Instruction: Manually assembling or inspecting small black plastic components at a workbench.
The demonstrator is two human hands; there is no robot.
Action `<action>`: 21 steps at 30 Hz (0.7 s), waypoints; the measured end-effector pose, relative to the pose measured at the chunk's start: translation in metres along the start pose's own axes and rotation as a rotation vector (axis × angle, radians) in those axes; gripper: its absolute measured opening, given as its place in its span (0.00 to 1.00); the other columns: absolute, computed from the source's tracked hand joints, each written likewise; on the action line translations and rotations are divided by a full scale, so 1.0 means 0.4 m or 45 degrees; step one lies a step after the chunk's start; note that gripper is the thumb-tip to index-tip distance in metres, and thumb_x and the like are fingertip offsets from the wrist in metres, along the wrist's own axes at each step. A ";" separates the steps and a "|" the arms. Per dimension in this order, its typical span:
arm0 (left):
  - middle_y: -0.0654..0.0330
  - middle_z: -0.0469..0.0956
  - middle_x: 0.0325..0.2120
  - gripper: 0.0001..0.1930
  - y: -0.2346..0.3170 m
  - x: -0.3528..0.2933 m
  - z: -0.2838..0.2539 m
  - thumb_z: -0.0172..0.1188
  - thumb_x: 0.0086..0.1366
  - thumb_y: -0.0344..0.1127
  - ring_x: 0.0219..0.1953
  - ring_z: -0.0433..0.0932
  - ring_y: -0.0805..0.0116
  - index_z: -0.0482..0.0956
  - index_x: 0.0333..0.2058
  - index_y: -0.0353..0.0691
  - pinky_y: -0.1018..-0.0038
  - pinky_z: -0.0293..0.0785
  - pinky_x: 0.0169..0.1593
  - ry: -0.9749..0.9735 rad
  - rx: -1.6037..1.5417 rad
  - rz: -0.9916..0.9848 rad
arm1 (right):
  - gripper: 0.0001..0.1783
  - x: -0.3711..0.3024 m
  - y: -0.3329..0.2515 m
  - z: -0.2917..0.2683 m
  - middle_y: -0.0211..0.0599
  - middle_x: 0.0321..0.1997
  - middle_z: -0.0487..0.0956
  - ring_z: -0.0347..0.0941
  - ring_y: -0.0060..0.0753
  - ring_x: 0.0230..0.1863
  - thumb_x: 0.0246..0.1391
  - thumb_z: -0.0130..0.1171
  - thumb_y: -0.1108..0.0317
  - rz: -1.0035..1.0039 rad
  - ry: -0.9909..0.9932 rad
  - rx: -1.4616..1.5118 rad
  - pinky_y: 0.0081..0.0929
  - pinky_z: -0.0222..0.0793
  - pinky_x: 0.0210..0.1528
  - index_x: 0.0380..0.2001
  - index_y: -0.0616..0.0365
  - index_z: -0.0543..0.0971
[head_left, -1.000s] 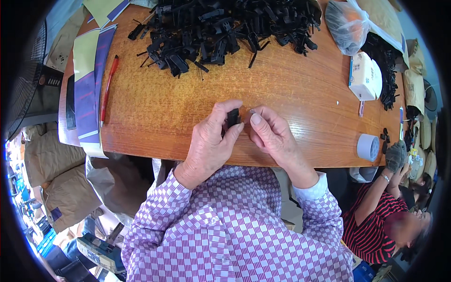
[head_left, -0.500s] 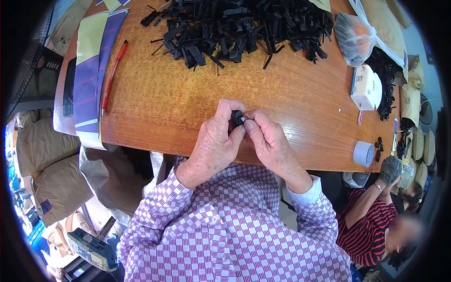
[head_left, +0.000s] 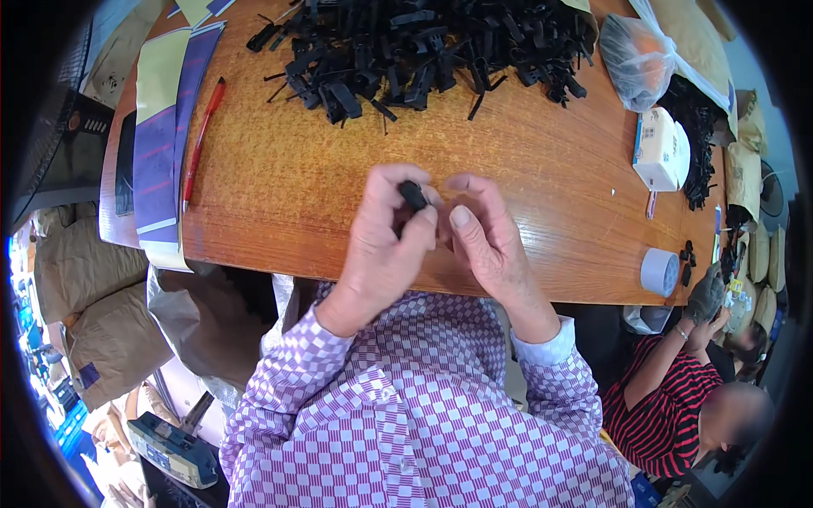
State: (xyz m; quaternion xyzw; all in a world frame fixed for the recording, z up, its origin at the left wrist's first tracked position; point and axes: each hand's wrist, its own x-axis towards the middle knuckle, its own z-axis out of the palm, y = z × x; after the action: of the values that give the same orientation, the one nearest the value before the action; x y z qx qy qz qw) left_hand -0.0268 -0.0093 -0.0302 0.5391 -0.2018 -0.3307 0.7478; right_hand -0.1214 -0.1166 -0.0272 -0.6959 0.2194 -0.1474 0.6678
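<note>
My left hand point(head_left: 381, 241) grips a small black plastic part point(head_left: 412, 196) between thumb and fingers, above the near side of the wooden table. Close beside it is my right hand point(head_left: 493, 245), thumb raised and fingers curved but apart, with nothing visible in it. A gap separates my right thumb from the black part. Beyond both hands lies a large heap of black plastic parts point(head_left: 406, 59), many with thin strips sticking out.
On the table's left are a red pen point(head_left: 203, 144) and purple-and-yellow paper sheets point(head_left: 158, 161). To the right stand a tissue pack point(head_left: 659, 152), a roll of tape point(head_left: 659, 273) and a tied plastic bag point(head_left: 637, 63). A co-worker in a striped shirt point(head_left: 652, 402) sits at right.
My right hand has come away from the black part and opened its fingers. My left hand has shifted slightly left and up with the part, turning it.
</note>
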 end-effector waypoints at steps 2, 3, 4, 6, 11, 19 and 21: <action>0.59 0.73 0.35 0.13 0.047 0.007 -0.012 0.47 0.64 0.23 0.25 0.71 0.79 0.64 0.47 0.41 0.87 0.64 0.23 -0.068 -0.211 -0.203 | 0.14 -0.002 0.010 -0.016 0.30 0.26 0.73 0.57 0.10 0.17 0.64 0.47 0.61 0.082 -0.023 0.163 0.10 0.51 0.18 0.46 0.58 0.70; 0.59 0.73 0.36 0.13 0.058 0.010 -0.011 0.46 0.65 0.25 0.25 0.71 0.79 0.64 0.48 0.41 0.88 0.63 0.23 -0.078 -0.334 -0.289 | 0.13 -0.008 0.014 -0.025 0.30 0.27 0.74 0.58 0.11 0.16 0.63 0.48 0.62 0.157 -0.043 0.312 0.10 0.51 0.17 0.46 0.58 0.70; 0.58 0.73 0.36 0.14 0.061 0.013 -0.007 0.46 0.65 0.27 0.25 0.71 0.79 0.65 0.50 0.41 0.88 0.62 0.23 -0.089 -0.455 -0.376 | 0.13 -0.013 0.017 -0.033 0.31 0.28 0.75 0.58 0.11 0.16 0.63 0.50 0.62 0.231 -0.063 0.461 0.09 0.52 0.16 0.46 0.58 0.71; 0.58 0.72 0.37 0.18 0.055 0.010 0.001 0.47 0.66 0.29 0.24 0.71 0.79 0.64 0.55 0.42 0.88 0.62 0.23 -0.080 -0.428 -0.407 | 0.13 -0.016 0.019 -0.039 0.32 0.28 0.76 0.59 0.11 0.15 0.62 0.51 0.63 0.185 -0.032 0.521 0.09 0.52 0.16 0.45 0.59 0.71; 0.62 0.72 0.30 0.22 0.051 0.006 0.014 0.46 0.69 0.34 0.22 0.68 0.81 0.60 0.60 0.42 0.89 0.58 0.22 -0.246 -0.306 -0.540 | 0.13 -0.012 0.030 -0.074 0.32 0.31 0.77 0.62 0.12 0.17 0.59 0.55 0.65 0.208 -0.054 0.689 0.09 0.53 0.16 0.45 0.59 0.72; 0.62 0.71 0.29 0.21 0.053 0.000 0.021 0.45 0.70 0.37 0.20 0.67 0.82 0.61 0.59 0.38 0.89 0.56 0.21 -0.537 -0.368 -0.662 | 0.16 -0.012 0.041 -0.109 0.31 0.37 0.77 0.73 0.19 0.32 0.56 0.59 0.68 0.258 -0.349 0.853 0.17 0.69 0.36 0.46 0.63 0.72; 0.58 0.73 0.37 0.22 0.054 -0.002 0.016 0.48 0.68 0.33 0.25 0.71 0.79 0.60 0.59 0.38 0.87 0.64 0.25 -0.540 -0.101 -0.487 | 0.14 -0.011 0.039 -0.090 0.26 0.33 0.75 0.69 0.16 0.29 0.56 0.59 0.67 0.225 -0.244 0.730 0.14 0.65 0.33 0.43 0.62 0.74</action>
State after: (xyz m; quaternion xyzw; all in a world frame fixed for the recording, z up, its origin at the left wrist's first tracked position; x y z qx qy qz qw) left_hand -0.0256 -0.0090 -0.0077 0.4564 -0.2351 -0.5789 0.6335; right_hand -0.1448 -0.1459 -0.0399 -0.4682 0.1645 -0.0786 0.8646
